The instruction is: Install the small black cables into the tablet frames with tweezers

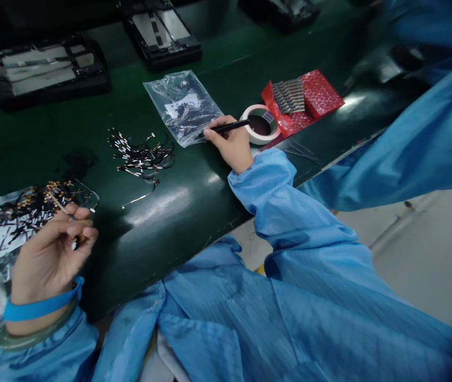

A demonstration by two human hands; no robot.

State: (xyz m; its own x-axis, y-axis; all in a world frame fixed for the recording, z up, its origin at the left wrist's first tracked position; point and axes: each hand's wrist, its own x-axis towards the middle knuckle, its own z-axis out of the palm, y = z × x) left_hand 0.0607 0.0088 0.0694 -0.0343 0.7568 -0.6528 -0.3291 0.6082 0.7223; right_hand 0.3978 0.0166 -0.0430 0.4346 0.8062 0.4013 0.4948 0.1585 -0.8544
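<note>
A dark green work surface (194,180) runs across the frame from lower left to upper right, with pale floor showing at the lower right. At the lower left, the left hand (50,254) is closed in a pinch, thumb and fingertips gripping a thin small cable piece (60,206) that sticks up toward the upper left; a blue wristband and a green bangle sit at its wrist. Just beyond it, at the left edge, lies a clear bag of small cable parts (22,215). Near the centre, the right hand (231,143) is closed around a slim black tweezer-like tool (226,127), whose tip points left onto a clear plastic bag (184,106). Just right of that hand stands a white tape roll (261,124), touching a red bubble pouch (313,98) that carries a row of grey strips. Between the two hands, left of centre, a loose heap of small cables (140,156) rests on the green surface. Black trays (46,69) holding flat parts lie along the upper left and top centre. Another person's blue sleeve (420,143) fills the upper right.
</note>
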